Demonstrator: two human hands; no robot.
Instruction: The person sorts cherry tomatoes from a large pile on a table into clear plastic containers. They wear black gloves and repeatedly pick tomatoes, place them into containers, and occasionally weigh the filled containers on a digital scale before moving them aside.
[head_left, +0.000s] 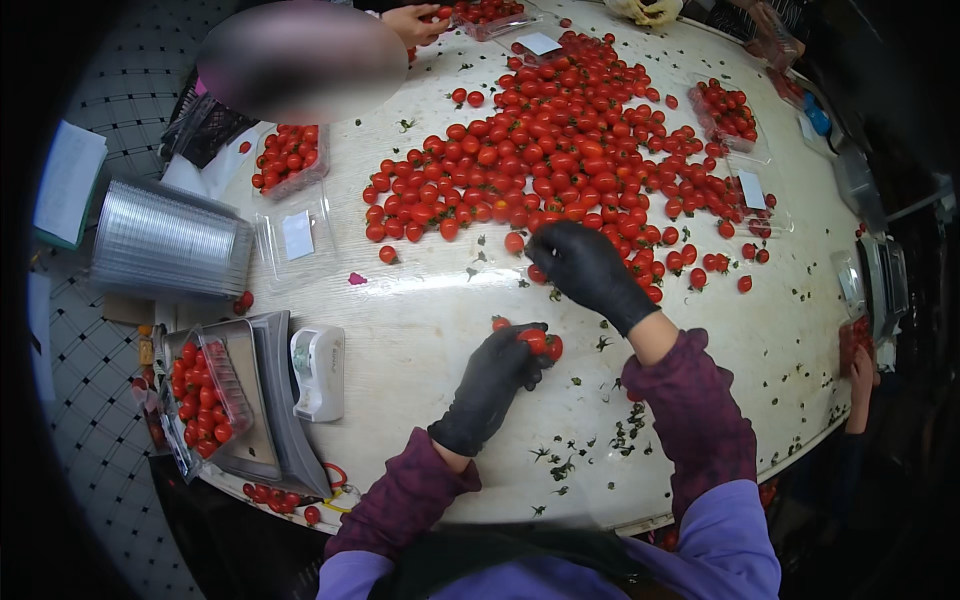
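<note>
My left hand, in a black glove, holds cherry tomatoes near the middle of the white table. Another cherry tomato shows just beyond its knuckles. At the near edge of a large pile of red cherry tomatoes is my right hand, also black-gloved, with its fingers curled together. A single cherry tomato lies beside its fingertips. Whether those fingers pinch anything is too small to tell. Loose green stems are scattered below my right forearm.
At left, a filled clear punnet rests on a scale, beside a white tape dispenser. Behind stand stacked clear containers and another filled punnet. A third is at right. Co-workers' hands reach the table edges.
</note>
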